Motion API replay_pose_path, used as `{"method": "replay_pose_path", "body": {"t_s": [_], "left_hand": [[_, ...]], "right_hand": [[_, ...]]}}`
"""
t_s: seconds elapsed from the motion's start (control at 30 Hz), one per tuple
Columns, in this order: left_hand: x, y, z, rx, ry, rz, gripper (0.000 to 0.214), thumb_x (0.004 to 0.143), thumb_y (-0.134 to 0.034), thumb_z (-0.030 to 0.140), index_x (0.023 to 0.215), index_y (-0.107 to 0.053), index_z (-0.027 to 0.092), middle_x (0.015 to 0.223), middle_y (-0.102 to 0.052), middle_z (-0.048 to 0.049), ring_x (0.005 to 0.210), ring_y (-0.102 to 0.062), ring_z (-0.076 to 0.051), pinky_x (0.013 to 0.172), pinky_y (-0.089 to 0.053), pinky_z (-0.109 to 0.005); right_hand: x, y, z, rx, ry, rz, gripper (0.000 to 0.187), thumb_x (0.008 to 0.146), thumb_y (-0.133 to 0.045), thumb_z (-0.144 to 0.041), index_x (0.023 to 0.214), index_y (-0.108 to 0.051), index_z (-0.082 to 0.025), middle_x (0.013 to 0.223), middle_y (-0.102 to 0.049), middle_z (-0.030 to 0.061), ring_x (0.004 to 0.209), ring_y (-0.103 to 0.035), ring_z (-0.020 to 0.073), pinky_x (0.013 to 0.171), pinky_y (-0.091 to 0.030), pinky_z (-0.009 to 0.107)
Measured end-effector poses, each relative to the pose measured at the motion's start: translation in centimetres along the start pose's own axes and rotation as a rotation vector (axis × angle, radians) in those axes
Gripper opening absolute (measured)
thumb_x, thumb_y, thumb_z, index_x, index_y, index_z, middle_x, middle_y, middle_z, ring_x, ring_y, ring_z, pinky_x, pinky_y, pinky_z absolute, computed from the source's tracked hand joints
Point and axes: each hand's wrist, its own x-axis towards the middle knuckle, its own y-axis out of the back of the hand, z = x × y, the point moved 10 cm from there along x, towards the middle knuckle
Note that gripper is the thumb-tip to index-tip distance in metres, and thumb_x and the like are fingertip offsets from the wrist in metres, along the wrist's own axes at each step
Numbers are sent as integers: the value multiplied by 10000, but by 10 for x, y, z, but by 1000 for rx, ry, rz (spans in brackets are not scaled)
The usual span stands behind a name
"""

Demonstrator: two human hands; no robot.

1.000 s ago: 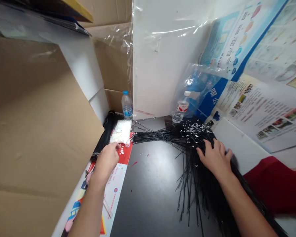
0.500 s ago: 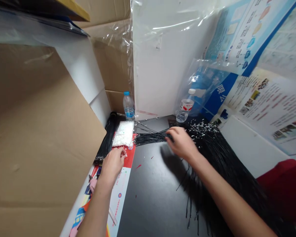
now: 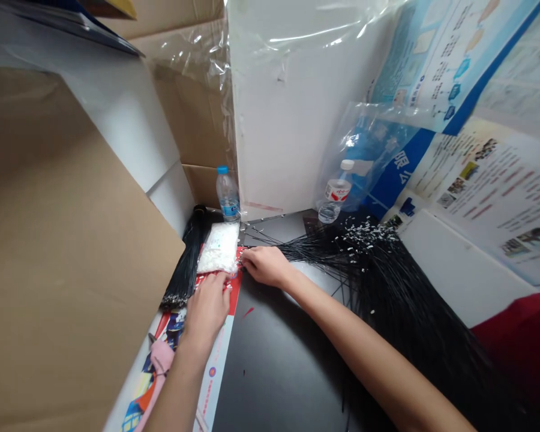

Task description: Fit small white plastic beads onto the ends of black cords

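Observation:
On the red part of a printed sheet [image 3: 236,283] lies a clear bag of small white pieces [image 3: 219,246]. My left hand [image 3: 207,306] is at its near edge, fingers bent down among a few loose white pieces; whatever its fingertips pinch is too small to make out. My right hand [image 3: 265,265] is just right of the bag, thumb and fingers closed on the tip of a black wire. Behind it, a bundle of thin black wires [image 3: 306,247] runs right into a large heap of black wires [image 3: 396,294], with many small white tips at its far end.
Another black wire bundle [image 3: 184,258] lies left of the bag. Two water bottles [image 3: 227,195] [image 3: 336,195] stand at the back. A cardboard panel [image 3: 72,252] borders the left side. Pink-handled scissors [image 3: 161,358] lie by my left forearm. The dark tabletop [image 3: 270,360] spreads in front.
My right hand has moved left along the wire bundle to its ends beside the bag. The left hand has shifted slightly, its fingers now lower on the loose white pieces. The view has moved a little.

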Motion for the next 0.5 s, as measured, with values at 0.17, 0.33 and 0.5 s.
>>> {"method": "replay_pose_path", "body": {"t_s": [0.17,0.33,0.5], "left_hand": [[-2,3,3,2,26,-25,256,961,-439,200,1113,-644,214,1148,-670,-116,964,-669,-264,709,-448,-320],[-3,4,4,34,15,-5,257,959,-432,221,1032,-678,221,1091,-681,-112,934,-676,-267,700,-450,-324],[-5,11,8,-54,-22,84,251,946,-413,205,959,-663,185,1086,-682,-131,916,-664,-273,734,-461,-353]], "right_hand": [[-3,9,2,41,-43,77,248,985,-417,-216,954,-656,-158,944,-724,105,877,-643,207,682,-409,272],[-23,87,-9,172,23,416,225,990,-417,-168,1085,-621,-163,1087,-694,78,1021,-590,161,870,-460,268],[-137,245,-34,293,127,1093,174,973,-449,-160,1026,-614,-177,974,-667,18,811,-611,110,744,-509,256]]}}
